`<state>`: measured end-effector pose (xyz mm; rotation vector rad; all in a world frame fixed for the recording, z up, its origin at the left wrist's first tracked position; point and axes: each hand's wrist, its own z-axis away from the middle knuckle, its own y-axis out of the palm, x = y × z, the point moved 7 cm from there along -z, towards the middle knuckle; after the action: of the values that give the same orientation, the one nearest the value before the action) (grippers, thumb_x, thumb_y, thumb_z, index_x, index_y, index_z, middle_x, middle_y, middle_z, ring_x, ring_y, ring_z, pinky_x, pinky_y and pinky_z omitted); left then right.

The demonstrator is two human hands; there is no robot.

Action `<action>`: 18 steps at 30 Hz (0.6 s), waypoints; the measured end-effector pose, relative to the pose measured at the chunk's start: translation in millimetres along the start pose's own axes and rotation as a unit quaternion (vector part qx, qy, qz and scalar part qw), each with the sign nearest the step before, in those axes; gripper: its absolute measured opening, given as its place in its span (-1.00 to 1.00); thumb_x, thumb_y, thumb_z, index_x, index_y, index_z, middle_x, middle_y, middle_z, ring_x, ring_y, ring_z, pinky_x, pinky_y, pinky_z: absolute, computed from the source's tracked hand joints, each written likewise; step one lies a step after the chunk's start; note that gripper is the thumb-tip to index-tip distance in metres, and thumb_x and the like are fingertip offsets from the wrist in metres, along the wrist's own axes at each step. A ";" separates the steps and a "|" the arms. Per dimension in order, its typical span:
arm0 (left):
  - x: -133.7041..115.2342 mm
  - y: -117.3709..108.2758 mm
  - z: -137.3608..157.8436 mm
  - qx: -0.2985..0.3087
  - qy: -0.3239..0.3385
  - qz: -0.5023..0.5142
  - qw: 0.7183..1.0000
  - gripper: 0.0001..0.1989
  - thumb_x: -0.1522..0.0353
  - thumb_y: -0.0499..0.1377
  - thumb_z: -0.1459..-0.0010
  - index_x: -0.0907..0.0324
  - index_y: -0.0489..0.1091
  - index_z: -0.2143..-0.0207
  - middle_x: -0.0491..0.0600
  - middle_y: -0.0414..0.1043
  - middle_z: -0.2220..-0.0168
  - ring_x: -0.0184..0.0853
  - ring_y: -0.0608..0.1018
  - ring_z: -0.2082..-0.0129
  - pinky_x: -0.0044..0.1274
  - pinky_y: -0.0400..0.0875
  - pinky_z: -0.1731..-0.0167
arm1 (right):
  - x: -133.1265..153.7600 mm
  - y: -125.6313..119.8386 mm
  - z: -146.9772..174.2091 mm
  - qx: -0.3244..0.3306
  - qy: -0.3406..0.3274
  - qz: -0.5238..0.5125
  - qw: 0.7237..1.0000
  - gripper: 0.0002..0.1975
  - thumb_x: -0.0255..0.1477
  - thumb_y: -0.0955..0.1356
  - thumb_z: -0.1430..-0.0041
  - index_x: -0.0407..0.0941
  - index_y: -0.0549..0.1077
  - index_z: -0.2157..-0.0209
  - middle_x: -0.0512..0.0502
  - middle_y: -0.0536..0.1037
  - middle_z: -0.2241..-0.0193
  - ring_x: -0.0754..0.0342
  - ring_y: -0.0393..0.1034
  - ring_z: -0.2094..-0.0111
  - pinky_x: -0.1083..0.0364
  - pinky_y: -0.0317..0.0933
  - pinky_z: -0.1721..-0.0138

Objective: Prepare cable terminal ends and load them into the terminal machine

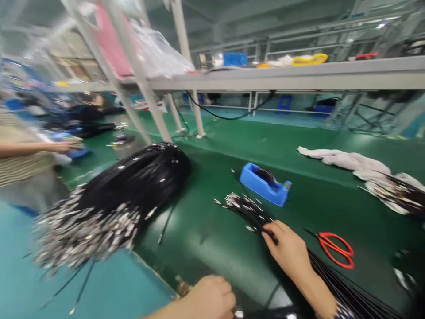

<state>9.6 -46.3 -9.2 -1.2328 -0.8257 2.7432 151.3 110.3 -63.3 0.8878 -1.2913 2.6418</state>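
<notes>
My right hand (288, 248) is closed around a bundle of thin black cables (341, 277) a little behind their pale, metal-tipped ends (244, 204). The bundle lies across the green tabletop, its length running off to the lower right. At the bottom edge, my left hand (212, 297) is curled shut with its fingertips hidden; what it holds cannot be made out. A silvery tip and a dark cable show just beside it. Beyond the bundle sits a blue tape dispenser (264, 188) with a dark roll. Red-handled scissors (336, 249) lie right of my right hand.
A large heap of black cables (139, 177) with silvery ends hangs over the table's left edge. White cloth (348, 160) and more cables lie at right. A raised shelf (299, 79) on pale posts runs across the back. Another person's arm (36, 148) is at far left.
</notes>
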 end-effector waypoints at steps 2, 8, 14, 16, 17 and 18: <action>-4.4 -9.2 7.1 0.041 -0.007 0.039 0.998 -0.80 0.26 0.30 -0.09 0.17 0.37 0.40 -0.09 0.49 0.39 -0.34 0.50 0.43 -0.51 0.18 0.50 | 3.7 -1.7 -0.5 0.002 0.013 -0.009 1.000 -0.85 -0.40 0.29 -0.26 -0.04 0.51 0.26 -0.02 0.56 0.29 0.04 0.49 0.28 0.11 0.31 0.30; 21.7 -55.5 -5.4 0.020 -0.140 0.265 0.954 -0.79 0.35 0.13 -0.21 0.18 0.39 0.50 -0.10 0.45 0.49 -0.37 0.43 0.49 -0.54 0.14 0.45 | 8.6 -5.7 1.7 -0.017 0.014 -0.027 0.999 -0.90 -0.45 0.35 -0.21 -0.06 0.54 0.30 -0.02 0.56 0.34 0.06 0.45 0.32 0.12 0.23 0.27; 84.8 -54.2 -41.0 -0.172 -0.238 0.644 0.707 -0.74 0.20 0.24 -0.08 0.25 0.43 0.37 -0.13 0.37 0.54 -0.46 0.35 0.62 -0.60 0.13 0.59 | 13.7 -18.1 -0.6 -0.046 -0.001 -0.081 0.996 -0.82 -0.41 0.28 -0.29 -0.10 0.52 0.30 -0.10 0.56 0.29 0.05 0.44 0.30 0.11 0.25 0.22; 97.9 -56.6 -52.3 -0.218 -0.252 0.684 0.649 -0.56 0.12 0.26 -0.04 0.26 0.36 0.17 -0.09 0.42 0.42 -0.48 0.36 0.66 -0.61 0.11 0.65 | 14.1 -20.5 -0.1 -0.039 0.000 -0.131 0.991 -0.82 -0.38 0.27 -0.29 -0.11 0.49 0.30 -0.10 0.54 0.33 0.10 0.39 0.43 0.13 0.26 0.33; 102.5 -61.4 -56.8 -0.246 -0.256 0.691 0.629 -0.47 0.07 0.24 -0.03 0.25 0.30 0.07 -0.05 0.44 0.34 -0.49 0.39 0.65 -0.62 0.13 0.66 | 13.7 -19.0 0.7 -0.022 0.002 -0.158 0.987 -0.82 -0.37 0.27 -0.29 -0.11 0.48 0.30 -0.07 0.53 0.38 0.12 0.34 0.50 0.15 0.25 0.40; 105.8 -67.5 -60.5 -0.274 -0.256 0.701 0.607 -0.40 0.03 0.22 -0.04 0.24 0.24 0.01 -0.01 0.44 0.26 -0.49 0.42 0.62 -0.62 0.17 0.64 | 12.5 -15.6 1.9 0.001 0.003 -0.184 0.983 -0.82 -0.35 0.27 -0.28 -0.10 0.46 0.30 -0.04 0.50 0.44 0.14 0.29 0.57 0.17 0.22 0.48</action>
<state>-33.5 63.7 -83.2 -1.6292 -1.0193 4.5600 146.5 116.7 -44.8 1.0061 -1.0062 2.3549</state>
